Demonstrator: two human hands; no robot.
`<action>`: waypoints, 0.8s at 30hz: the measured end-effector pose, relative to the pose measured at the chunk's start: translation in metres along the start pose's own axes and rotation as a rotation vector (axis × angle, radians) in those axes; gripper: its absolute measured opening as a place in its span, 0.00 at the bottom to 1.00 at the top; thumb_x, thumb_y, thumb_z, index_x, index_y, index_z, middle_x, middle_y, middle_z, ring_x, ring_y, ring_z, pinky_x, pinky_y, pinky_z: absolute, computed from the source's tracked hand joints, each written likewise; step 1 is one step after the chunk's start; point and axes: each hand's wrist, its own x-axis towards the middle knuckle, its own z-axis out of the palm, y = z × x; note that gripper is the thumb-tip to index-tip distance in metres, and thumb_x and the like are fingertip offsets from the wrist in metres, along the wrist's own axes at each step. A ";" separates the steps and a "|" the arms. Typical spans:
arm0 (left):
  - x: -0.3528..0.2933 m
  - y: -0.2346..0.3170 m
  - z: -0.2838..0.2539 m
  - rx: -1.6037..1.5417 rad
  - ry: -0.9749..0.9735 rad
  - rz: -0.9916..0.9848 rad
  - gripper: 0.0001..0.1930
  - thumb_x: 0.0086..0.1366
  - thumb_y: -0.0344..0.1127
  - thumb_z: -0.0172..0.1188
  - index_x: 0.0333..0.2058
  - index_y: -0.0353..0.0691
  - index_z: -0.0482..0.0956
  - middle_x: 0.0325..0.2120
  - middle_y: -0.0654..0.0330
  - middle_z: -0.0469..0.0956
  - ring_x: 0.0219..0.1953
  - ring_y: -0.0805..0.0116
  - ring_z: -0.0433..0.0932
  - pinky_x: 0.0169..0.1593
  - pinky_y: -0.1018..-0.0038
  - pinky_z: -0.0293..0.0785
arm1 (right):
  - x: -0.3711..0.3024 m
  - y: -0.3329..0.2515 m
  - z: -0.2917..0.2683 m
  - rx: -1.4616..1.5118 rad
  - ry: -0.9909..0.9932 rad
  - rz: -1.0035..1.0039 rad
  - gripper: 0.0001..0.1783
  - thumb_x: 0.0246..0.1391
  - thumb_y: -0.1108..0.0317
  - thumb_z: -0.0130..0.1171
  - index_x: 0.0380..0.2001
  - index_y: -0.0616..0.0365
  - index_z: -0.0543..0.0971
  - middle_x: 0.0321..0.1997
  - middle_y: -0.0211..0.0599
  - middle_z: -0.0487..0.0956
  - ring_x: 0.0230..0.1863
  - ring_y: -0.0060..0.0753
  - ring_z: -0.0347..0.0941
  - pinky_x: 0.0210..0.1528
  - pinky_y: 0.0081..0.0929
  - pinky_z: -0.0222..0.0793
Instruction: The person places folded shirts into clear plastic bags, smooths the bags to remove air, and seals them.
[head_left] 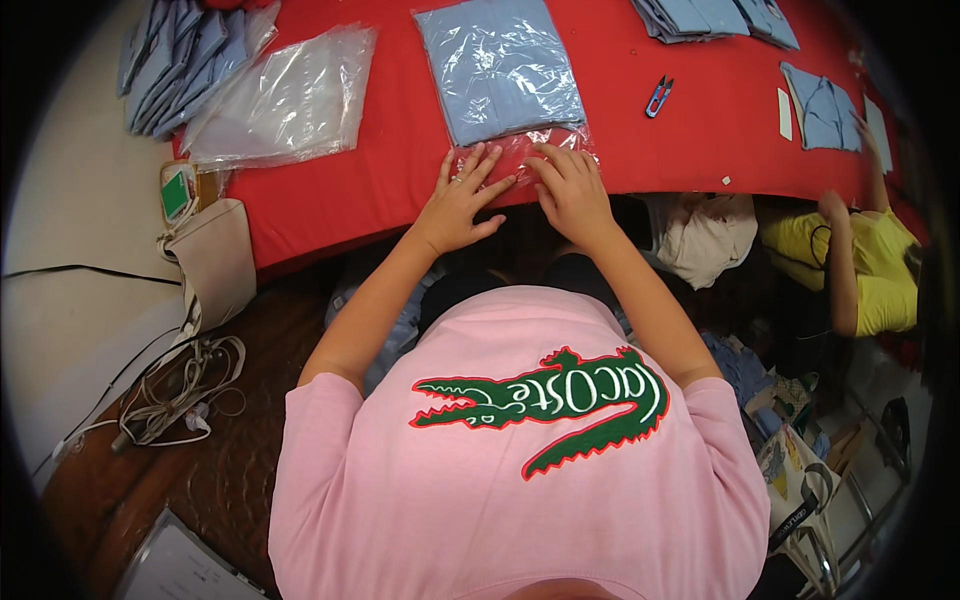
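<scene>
A folded light-blue garment [500,75] lies inside a clear plastic bag [530,150] on the red-covered table in front of me. The near end of the bag reaches past the garment towards the table's edge. My left hand [460,208] rests on the left part of this loose plastic, its fingers spread. On the right part lies my right hand [575,200], fingers apart and a little bent, their tips on the plastic. Neither hand visibly grips anything.
A stack of clear bags [285,100] lies left, beside piled blue garments [190,65]. Blue thread snips [659,97] lie right of the bagged garment. More folded garments [700,15] sit at far right, where a person in yellow [860,260] works. Tangled cables [190,385] lie lower left.
</scene>
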 end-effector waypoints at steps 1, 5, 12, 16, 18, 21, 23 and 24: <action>0.001 0.002 -0.001 -0.029 -0.004 -0.010 0.35 0.69 0.51 0.65 0.74 0.61 0.71 0.81 0.55 0.54 0.83 0.50 0.47 0.80 0.39 0.33 | 0.003 0.010 0.008 0.071 -0.036 -0.013 0.15 0.55 0.70 0.68 0.47 0.53 0.83 0.50 0.37 0.81 0.55 0.44 0.76 0.60 0.45 0.69; 0.020 0.000 -0.007 -0.221 0.050 -0.077 0.31 0.74 0.46 0.59 0.75 0.58 0.68 0.80 0.57 0.57 0.83 0.52 0.48 0.81 0.41 0.33 | 0.000 0.023 0.016 0.031 -0.164 -0.119 0.08 0.55 0.70 0.66 0.39 0.53 0.81 0.39 0.34 0.77 0.47 0.41 0.76 0.54 0.43 0.70; 0.064 -0.010 0.006 0.179 -0.029 0.035 0.28 0.81 0.48 0.50 0.77 0.68 0.64 0.83 0.61 0.44 0.84 0.47 0.42 0.81 0.41 0.35 | -0.019 0.019 0.023 0.036 -0.069 -0.228 0.07 0.53 0.70 0.62 0.37 0.55 0.80 0.38 0.35 0.78 0.44 0.43 0.78 0.49 0.41 0.74; 0.067 -0.012 0.008 0.271 -0.067 0.037 0.27 0.81 0.53 0.46 0.76 0.72 0.65 0.84 0.62 0.43 0.84 0.46 0.41 0.81 0.40 0.35 | -0.028 0.024 0.026 0.153 0.011 -0.315 0.06 0.55 0.68 0.60 0.35 0.56 0.79 0.38 0.39 0.79 0.45 0.46 0.79 0.50 0.42 0.76; 0.069 -0.007 0.004 0.273 -0.105 0.007 0.29 0.81 0.53 0.47 0.78 0.71 0.62 0.84 0.59 0.43 0.83 0.42 0.42 0.80 0.39 0.37 | -0.035 0.024 0.025 0.097 -0.011 -0.309 0.07 0.53 0.66 0.61 0.34 0.56 0.78 0.38 0.38 0.78 0.44 0.45 0.79 0.48 0.42 0.77; 0.067 -0.013 0.009 0.328 -0.135 0.011 0.30 0.81 0.52 0.48 0.79 0.68 0.59 0.84 0.55 0.42 0.83 0.38 0.40 0.80 0.38 0.35 | -0.036 0.019 0.024 0.023 0.072 -0.327 0.05 0.55 0.65 0.61 0.31 0.53 0.77 0.36 0.34 0.77 0.43 0.41 0.77 0.50 0.40 0.75; 0.068 -0.008 0.009 0.358 -0.132 0.042 0.31 0.81 0.55 0.48 0.79 0.66 0.60 0.83 0.52 0.41 0.83 0.37 0.39 0.80 0.37 0.34 | -0.041 0.014 0.019 -0.042 0.094 -0.300 0.05 0.56 0.65 0.62 0.31 0.52 0.77 0.37 0.33 0.77 0.44 0.40 0.77 0.53 0.40 0.74; 0.070 -0.006 0.006 0.376 -0.133 0.070 0.32 0.80 0.57 0.48 0.79 0.66 0.60 0.83 0.51 0.41 0.83 0.37 0.38 0.79 0.37 0.33 | -0.042 0.011 0.020 -0.064 0.111 -0.286 0.04 0.56 0.65 0.62 0.32 0.52 0.78 0.38 0.33 0.77 0.45 0.40 0.77 0.54 0.40 0.73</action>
